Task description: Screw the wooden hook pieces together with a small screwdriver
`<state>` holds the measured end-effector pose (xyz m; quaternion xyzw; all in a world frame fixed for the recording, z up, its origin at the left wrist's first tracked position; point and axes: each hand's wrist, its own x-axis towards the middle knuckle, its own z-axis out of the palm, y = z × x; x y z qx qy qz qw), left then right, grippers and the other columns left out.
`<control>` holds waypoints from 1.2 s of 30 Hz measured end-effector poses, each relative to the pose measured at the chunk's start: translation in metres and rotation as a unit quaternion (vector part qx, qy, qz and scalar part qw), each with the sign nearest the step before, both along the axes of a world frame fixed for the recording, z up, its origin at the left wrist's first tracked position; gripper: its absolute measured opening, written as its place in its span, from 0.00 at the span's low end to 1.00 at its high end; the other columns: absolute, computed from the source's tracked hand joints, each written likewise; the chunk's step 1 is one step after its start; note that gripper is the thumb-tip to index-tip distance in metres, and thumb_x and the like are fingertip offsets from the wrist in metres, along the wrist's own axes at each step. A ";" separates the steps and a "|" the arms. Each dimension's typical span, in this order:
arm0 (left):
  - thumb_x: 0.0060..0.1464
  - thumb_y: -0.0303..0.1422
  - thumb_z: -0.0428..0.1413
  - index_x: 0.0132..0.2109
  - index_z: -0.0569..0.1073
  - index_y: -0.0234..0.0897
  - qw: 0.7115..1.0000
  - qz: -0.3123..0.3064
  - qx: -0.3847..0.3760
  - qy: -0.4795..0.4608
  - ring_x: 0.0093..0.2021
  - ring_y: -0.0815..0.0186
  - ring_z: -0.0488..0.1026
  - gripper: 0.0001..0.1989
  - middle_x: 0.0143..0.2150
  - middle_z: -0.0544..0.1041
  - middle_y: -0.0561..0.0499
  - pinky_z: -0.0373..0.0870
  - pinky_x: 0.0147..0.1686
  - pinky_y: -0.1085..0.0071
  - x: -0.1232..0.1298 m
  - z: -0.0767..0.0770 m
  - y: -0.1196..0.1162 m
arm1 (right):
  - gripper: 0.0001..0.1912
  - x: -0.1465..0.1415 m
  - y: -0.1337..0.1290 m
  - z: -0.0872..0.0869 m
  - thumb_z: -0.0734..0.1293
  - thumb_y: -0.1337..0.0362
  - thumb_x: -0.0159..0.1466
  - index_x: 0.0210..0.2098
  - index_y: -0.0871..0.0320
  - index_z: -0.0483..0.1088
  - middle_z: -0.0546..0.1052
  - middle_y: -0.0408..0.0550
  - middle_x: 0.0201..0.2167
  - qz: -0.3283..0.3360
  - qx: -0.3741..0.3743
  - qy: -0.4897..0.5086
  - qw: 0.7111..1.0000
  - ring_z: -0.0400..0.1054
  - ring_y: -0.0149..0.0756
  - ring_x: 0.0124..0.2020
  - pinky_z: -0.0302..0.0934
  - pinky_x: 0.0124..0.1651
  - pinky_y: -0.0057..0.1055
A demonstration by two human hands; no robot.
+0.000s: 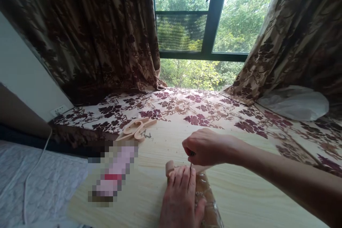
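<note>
My right hand [204, 146] is closed around a screwdriver [191, 164], its thin metal shaft pointing down; most of the handle is hidden in the fist. The tip meets a pale wooden piece [169, 168] with a rounded end, though the exact contact spot is hidden by fingers. My left hand [181, 188] lies flat with fingers stretched forward, pressing on the wooden piece and on a brown package wrapped in clear tape [211, 199] beneath it. Both rest on a pale wooden board [144, 192].
Curved wooden pieces [137, 128] lie at the board's far left, beside a few small dark screws [145, 134]. A blurred-out pink item [114, 174] is nearer. Behind are a flowered cloth [197, 103], a window, curtains and a white plastic bag [296, 103].
</note>
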<state>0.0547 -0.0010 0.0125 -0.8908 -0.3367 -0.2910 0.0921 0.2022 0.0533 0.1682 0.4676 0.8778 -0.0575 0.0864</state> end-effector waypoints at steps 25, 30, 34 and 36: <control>0.53 0.49 0.52 0.54 0.70 0.33 0.999 -0.004 0.043 -0.002 0.49 0.53 0.72 0.28 0.50 0.75 0.43 0.72 0.47 0.60 -0.004 -0.023 0.014 | 0.12 -0.024 -0.018 -0.011 0.61 0.62 0.63 0.38 0.62 0.74 0.78 0.54 0.33 -0.094 0.095 -0.070 0.989 0.72 0.40 0.35 0.62 0.36 0.34; 0.54 0.47 0.52 0.56 0.67 0.32 0.998 0.002 0.058 0.008 0.50 0.54 0.70 0.28 0.52 0.73 0.43 0.70 0.49 0.61 -0.004 -0.032 0.017 | 0.16 -0.022 -0.013 -0.012 0.63 0.59 0.65 0.50 0.59 0.66 0.70 0.51 0.48 -0.112 0.056 -0.086 0.988 0.68 0.38 0.43 0.65 0.43 0.42; 0.53 0.46 0.53 0.57 0.66 0.32 0.998 0.009 0.066 0.005 0.51 0.54 0.69 0.29 0.53 0.72 0.42 0.68 0.50 0.59 -0.003 -0.037 0.018 | 0.17 -0.018 -0.009 -0.011 0.63 0.60 0.65 0.51 0.59 0.65 0.69 0.51 0.49 -0.113 0.043 -0.082 0.989 0.68 0.39 0.44 0.65 0.44 0.43; 0.52 0.45 0.53 0.56 0.67 0.33 0.997 0.008 0.079 0.004 0.51 0.54 0.70 0.28 0.52 0.73 0.43 0.69 0.49 0.60 -0.003 -0.039 0.019 | 0.15 -0.017 -0.008 -0.012 0.63 0.59 0.65 0.49 0.60 0.67 0.72 0.51 0.46 -0.110 0.050 -0.074 0.990 0.69 0.38 0.42 0.65 0.43 0.41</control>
